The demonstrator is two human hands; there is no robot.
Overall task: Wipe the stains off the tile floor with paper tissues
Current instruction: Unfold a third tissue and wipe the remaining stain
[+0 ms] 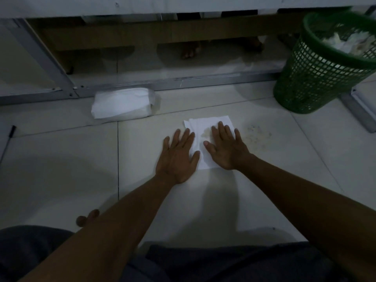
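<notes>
A white paper tissue (203,127) lies flat on the pale tile floor (223,200), with a yellowish wet patch showing through its middle. My left hand (178,157) presses on its left edge with straight, spread fingers. Flat on the tissue's right half lies my right hand (225,148), fingers also straight. A faint brownish stain (257,134) with small dark specks marks the tile just right of the tissue. A white pack of tissues (123,103) lies on the floor behind and to the left.
A green mesh wastebasket (317,78) holding crumpled tissues stands at the back right. A metal frame rail (183,82) runs along the floor behind the pack. A thin dark stick (8,139) lies at the far left. My knees are at the bottom edge.
</notes>
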